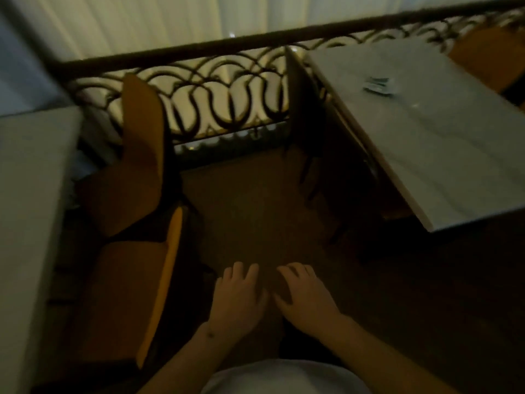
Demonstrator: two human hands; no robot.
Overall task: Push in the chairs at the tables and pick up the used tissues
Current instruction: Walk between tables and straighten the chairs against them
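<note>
Both hands hang low over the dark floor at 6 o'clock, side by side: the left hand and right hand have loosely spread fingers and hold nothing. Two orange chairs stand at 9 o'clock beside the left counter. Something small, possibly a tissue, lies on the right counter at 2 o'clock. A scrolled railing runs across at 12.

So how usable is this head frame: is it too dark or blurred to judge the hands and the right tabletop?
Head view: dim and underexposed, with the floor and chairs in deep shadow; the curtain behind the railing is the brightest area. Motion blur softens everything, so the small item on the right table cannot be identified. Left hand and right hand read as empty, fingers relaxed. Wide-angle bending curves the railing.
</note>
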